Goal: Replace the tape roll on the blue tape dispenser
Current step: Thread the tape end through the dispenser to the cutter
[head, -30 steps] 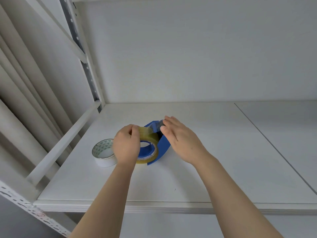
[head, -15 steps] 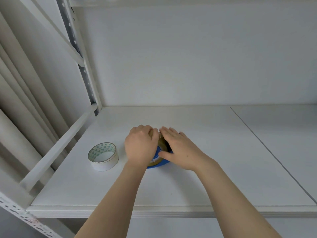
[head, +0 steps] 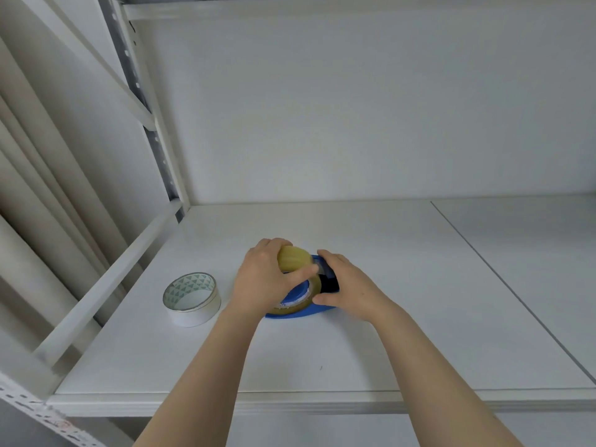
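Observation:
The blue tape dispenser [head: 303,312] lies flat on the white shelf [head: 387,301], mostly covered by both hands. A yellowish clear tape roll [head: 294,259] sits tilted on its blue hub, far side raised. My left hand [head: 261,280] grips that roll from the left, thumb across its top. My right hand [head: 350,285] clasps the dispenser's right end, where a dark part [head: 329,283] shows. A white tape roll [head: 192,298] with a green triangle pattern inside lies flat to the left, apart from my hands.
The shelf has a back wall [head: 354,124] and a metal upright with a diagonal brace [head: 151,130] at the left. A low rail [head: 106,285] runs along the left side. A seam [head: 503,279] splits the shelf board on the right. The front edge [head: 290,398] is near.
The dispenser went from propped up to lying flat on the shelf. My left hand has tipped the yellowish roll up on its far side; my right hand shifted to the dispenser's right end.

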